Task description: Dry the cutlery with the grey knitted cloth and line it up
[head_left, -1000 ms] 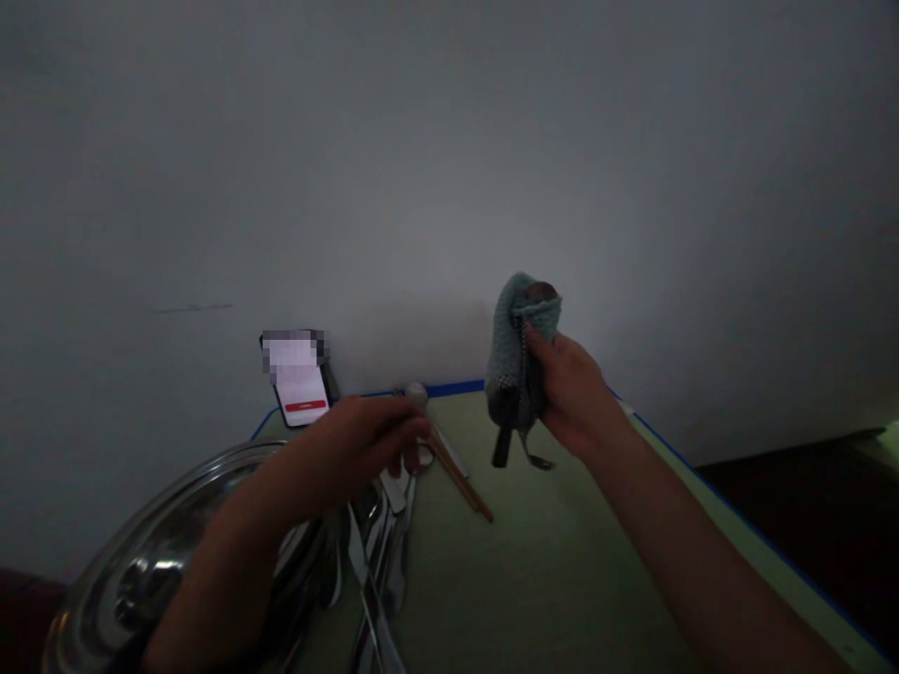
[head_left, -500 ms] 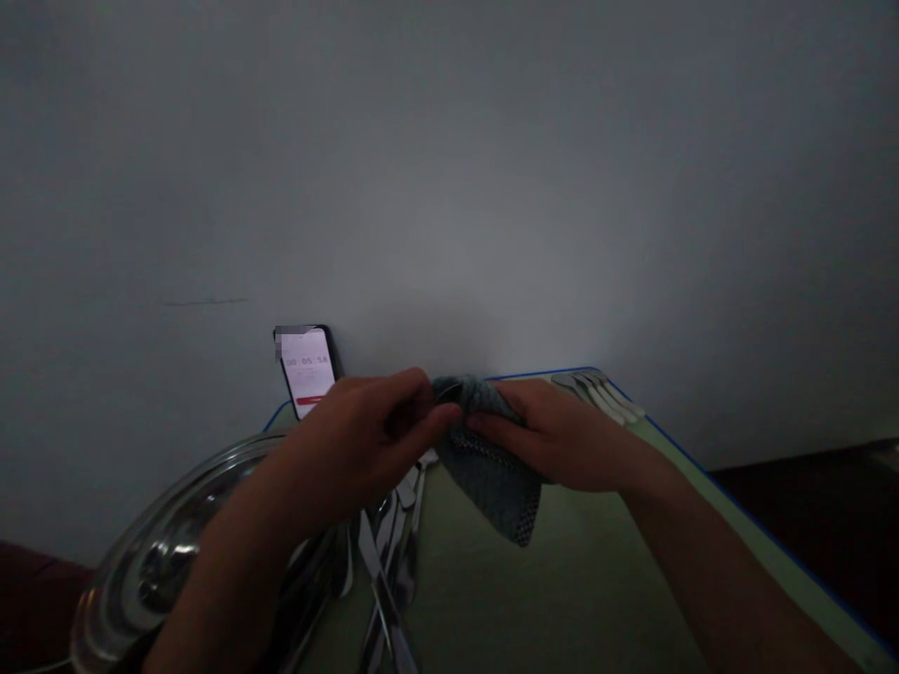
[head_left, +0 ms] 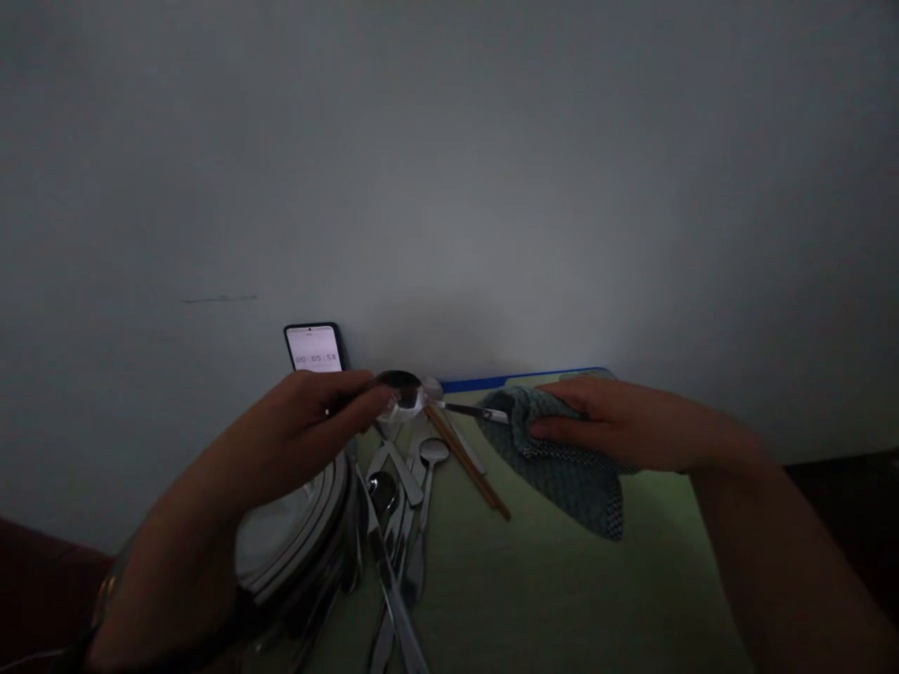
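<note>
My left hand (head_left: 309, 426) pinches the bowl of a shiny metal spoon (head_left: 402, 398) between thumb and fingers, above the table. The spoon's handle points right and runs into a grey-blue cloth (head_left: 566, 482) with a checked edge. My right hand (head_left: 622, 426) is closed on this cloth, which is bunched around the handle's end. Below the left hand lies a loose pile of metal cutlery (head_left: 397, 562), knives and spoons crossing each other. Brown chopsticks (head_left: 472, 463) lie slanted just right of the pile.
A phone (head_left: 313, 348) showing a timer leans against the grey wall (head_left: 449, 187). Stacked plates or dishes (head_left: 302, 543) stand at the left, partly behind my left forearm. The greenish table (head_left: 562, 608) has a blue edge along the wall.
My hands have moved apart, the right one going right with the cloth. The spoon between them now shows, as do the chopsticks. The view has shifted slightly.
</note>
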The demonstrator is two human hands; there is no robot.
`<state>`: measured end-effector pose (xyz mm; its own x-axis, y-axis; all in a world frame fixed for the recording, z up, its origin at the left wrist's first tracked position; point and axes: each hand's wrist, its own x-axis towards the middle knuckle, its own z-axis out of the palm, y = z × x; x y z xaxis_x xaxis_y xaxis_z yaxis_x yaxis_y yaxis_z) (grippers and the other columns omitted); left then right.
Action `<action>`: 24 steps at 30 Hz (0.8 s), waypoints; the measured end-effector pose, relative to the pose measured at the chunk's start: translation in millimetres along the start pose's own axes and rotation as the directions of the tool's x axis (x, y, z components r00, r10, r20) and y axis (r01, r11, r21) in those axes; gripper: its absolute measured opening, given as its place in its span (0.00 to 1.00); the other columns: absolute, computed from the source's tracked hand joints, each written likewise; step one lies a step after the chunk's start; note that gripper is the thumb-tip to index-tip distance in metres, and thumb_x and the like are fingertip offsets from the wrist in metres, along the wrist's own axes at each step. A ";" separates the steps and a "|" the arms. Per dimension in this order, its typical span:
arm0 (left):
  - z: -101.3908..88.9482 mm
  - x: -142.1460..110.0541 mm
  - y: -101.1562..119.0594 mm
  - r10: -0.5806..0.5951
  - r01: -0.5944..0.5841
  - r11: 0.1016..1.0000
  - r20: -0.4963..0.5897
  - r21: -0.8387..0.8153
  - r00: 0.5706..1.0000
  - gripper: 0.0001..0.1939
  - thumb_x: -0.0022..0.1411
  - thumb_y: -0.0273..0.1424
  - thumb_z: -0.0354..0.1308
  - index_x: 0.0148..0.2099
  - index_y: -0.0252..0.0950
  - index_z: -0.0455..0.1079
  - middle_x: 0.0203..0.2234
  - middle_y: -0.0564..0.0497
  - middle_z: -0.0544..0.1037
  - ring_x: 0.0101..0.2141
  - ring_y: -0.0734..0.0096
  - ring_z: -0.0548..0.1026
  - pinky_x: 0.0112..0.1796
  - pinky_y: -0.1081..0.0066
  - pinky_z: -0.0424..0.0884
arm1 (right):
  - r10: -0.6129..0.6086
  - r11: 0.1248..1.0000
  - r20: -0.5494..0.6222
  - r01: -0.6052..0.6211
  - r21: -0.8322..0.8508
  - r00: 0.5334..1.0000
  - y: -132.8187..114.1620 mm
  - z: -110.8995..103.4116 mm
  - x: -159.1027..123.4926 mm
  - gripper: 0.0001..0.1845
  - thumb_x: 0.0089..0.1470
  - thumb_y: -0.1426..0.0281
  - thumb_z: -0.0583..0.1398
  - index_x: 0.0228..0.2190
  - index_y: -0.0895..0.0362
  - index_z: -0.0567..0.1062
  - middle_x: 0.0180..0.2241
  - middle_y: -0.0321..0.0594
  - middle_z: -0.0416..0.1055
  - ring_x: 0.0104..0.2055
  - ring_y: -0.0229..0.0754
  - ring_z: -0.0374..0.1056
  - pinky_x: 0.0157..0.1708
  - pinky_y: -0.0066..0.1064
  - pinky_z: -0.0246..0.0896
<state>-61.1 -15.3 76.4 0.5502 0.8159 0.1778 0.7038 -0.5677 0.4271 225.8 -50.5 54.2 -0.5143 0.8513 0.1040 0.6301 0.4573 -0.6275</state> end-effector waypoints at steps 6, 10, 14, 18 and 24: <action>10.8 4.4 21.6 0.093 -0.090 0.996 0.156 -0.028 0.983 0.19 0.64 0.40 0.44 0.34 0.34 0.71 0.19 0.56 0.68 0.20 0.78 0.64 0.21 0.77 0.58 | -0.015 0.995 0.044 0.019 -0.099 0.999 -11.0 3.8 0.8 0.11 0.56 0.64 0.54 0.31 0.55 0.74 0.29 0.37 0.73 0.30 0.40 0.68 0.29 0.27 0.58; 17.7 6.8 30.5 0.124 -0.121 0.992 0.186 -0.025 0.975 0.16 0.64 0.40 0.47 0.36 0.35 0.71 0.20 0.56 0.69 0.21 0.77 0.66 0.22 0.77 0.60 | -0.062 0.992 0.048 0.067 -0.109 0.997 -19.1 13.1 7.4 0.11 0.56 0.64 0.54 0.29 0.55 0.74 0.26 0.36 0.72 0.27 0.38 0.67 0.26 0.27 0.57; 15.5 5.3 24.3 0.165 -0.154 0.980 0.083 -0.123 0.983 0.19 0.57 0.39 0.59 0.51 0.42 0.65 0.30 0.56 0.73 0.29 0.75 0.71 0.29 0.77 0.66 | -0.081 0.996 0.069 0.083 -0.018 0.994 -15.7 14.9 8.2 0.13 0.57 0.63 0.53 0.28 0.55 0.73 0.26 0.34 0.71 0.27 0.37 0.66 0.26 0.25 0.58; 11.7 4.9 21.3 0.322 -0.322 0.939 -0.015 -0.123 0.947 0.14 0.53 0.37 0.64 0.42 0.41 0.71 0.37 0.54 0.73 0.35 0.74 0.71 0.36 0.77 0.67 | -0.043 0.990 0.176 0.019 0.138 0.984 -14.8 14.5 8.1 0.14 0.57 0.61 0.52 0.31 0.56 0.73 0.28 0.34 0.71 0.29 0.36 0.66 0.26 0.24 0.60; 22.1 15.6 14.2 0.291 -0.294 0.948 -0.047 -0.121 0.956 0.09 0.60 0.35 0.57 0.30 0.35 0.69 0.22 0.57 0.70 0.23 0.79 0.68 0.25 0.79 0.62 | -0.086 0.996 0.199 0.080 0.041 0.976 -13.4 12.8 14.2 0.13 0.58 0.62 0.52 0.33 0.58 0.70 0.33 0.36 0.72 0.35 0.36 0.67 0.35 0.24 0.60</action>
